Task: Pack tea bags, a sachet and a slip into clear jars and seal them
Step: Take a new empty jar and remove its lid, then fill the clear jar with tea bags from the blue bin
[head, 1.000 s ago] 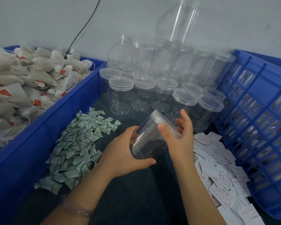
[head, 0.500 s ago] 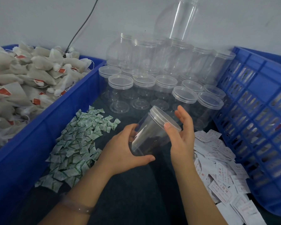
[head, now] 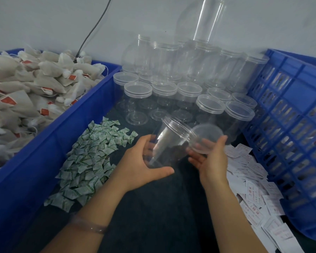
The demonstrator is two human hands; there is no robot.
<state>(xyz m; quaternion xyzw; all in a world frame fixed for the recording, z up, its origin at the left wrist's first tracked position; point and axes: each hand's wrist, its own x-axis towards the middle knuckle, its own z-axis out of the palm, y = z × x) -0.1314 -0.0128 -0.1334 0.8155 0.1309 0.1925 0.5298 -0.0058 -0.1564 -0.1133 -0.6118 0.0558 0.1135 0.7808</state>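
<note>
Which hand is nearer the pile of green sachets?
Left. The left hand grips the jar just right of the sachets; the right hand, holding the lid, is beyond the jar.

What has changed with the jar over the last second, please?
The right hand has taken the lid off the jar and drawn it to the right, so the jar is open. The left hand still grips the tilted jar. Sachets, slips and other jars lie unmoved.
</note>
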